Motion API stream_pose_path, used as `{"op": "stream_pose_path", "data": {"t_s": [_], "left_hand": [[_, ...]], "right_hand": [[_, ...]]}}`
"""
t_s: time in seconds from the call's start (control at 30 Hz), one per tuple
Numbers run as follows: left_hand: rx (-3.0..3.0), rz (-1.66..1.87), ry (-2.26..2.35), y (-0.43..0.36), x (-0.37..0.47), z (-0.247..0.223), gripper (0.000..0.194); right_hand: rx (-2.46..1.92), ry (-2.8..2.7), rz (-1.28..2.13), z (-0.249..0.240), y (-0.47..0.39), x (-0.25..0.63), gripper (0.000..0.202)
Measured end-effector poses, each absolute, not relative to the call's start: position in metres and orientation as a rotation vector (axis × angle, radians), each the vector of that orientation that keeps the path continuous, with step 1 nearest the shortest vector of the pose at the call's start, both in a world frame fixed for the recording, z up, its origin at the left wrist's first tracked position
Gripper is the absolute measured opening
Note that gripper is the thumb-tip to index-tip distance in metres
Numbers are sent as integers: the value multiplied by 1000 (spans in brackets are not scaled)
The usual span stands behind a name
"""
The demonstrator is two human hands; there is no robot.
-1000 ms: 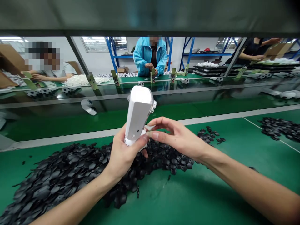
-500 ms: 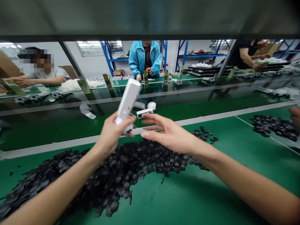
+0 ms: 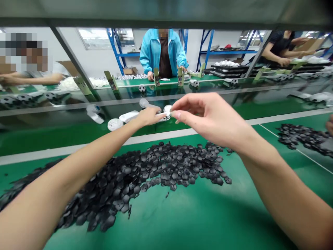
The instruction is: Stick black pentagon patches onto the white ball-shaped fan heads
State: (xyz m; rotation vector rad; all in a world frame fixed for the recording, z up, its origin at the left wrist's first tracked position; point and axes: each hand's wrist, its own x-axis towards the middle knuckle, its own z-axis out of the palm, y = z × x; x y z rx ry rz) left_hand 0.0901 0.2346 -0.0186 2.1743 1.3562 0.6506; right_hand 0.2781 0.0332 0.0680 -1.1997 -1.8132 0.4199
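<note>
Out over the green belt, my left hand point(image 3: 149, 116) has its fingers on a white piece with a round head point(image 3: 168, 108). My right hand point(image 3: 205, 114) is just to the right, nearer the camera, its thumb and fingertips brought together at that same piece; whether they grip it cannot be made out. Left of my left hand lies another white piece point(image 3: 127, 116) with a round end point(image 3: 114, 124). One more white piece point(image 3: 144, 102) sits behind my left hand. Below both hands a wide heap of small black pentagonal pieces point(image 3: 166, 163) covers part of the green table point(image 3: 197, 211).
A white curved piece point(image 3: 94, 114) lies on the belt at left. A second black heap point(image 3: 299, 137) is at right, near another person's hand point(image 3: 330, 125). Across the belt, a person in a blue jacket point(image 3: 151, 52) stands. A metal shelf point(image 3: 166, 14) hangs overhead.
My left hand has reached forward to the belt, and the white piece it held is out of it, with one now lying beside it. My right hand has moved up and its fingers have closed together.
</note>
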Motion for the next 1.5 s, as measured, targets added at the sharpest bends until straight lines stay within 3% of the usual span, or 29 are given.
{"op": "stream_pose_path", "data": {"t_s": [0.3, 0.63, 0.73, 0.83, 1.1, 1.5], "left_hand": [[1906, 627, 1545, 246, 168, -32, 40], [1507, 1032, 1111, 186, 78, 11, 49], [1372, 1040, 1019, 156, 50, 24, 37], [1226, 1051, 923, 128, 32, 33, 49], [1102, 1188, 813, 80, 20, 50, 41], [1044, 1199, 778, 70, 11, 54, 29]], "right_hand": [[-1576, -2237, 476, 15, 50, 249, 12], [-1534, -2363, 542, -18, 61, 229, 11], [-1534, -2376, 516, -22, 60, 222, 8], [-1551, -2394, 473, -28, 58, 217, 6], [-1498, -2539, 294, -37, 56, 218, 12], [-1136, -2795, 104, -39, 58, 221, 18]]}}
